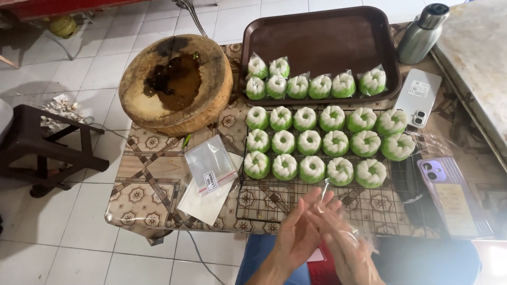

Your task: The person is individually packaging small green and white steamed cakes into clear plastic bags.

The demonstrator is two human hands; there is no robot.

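My left hand (297, 236) and my right hand (346, 244) meet near the table's front edge, palms facing, with a small clear plastic bag (344, 221) pinched between their fingers. Just beyond them a black wire rack (274, 203) carries several round green-and-white ring cakes (311, 169), unwrapped, in three rows. Behind the rack a brown tray (322, 37) holds several of the same cakes wrapped in clear bags (320, 86) along its near edge.
A stack of clear plastic bags (211, 169) lies left of the rack. A round wooden block (177, 84) sits at the table's left. Two phones (418, 97) (454, 200) lie on the right, a metal flask (422, 32) behind them. A dark stool (45, 150) stands on the floor.
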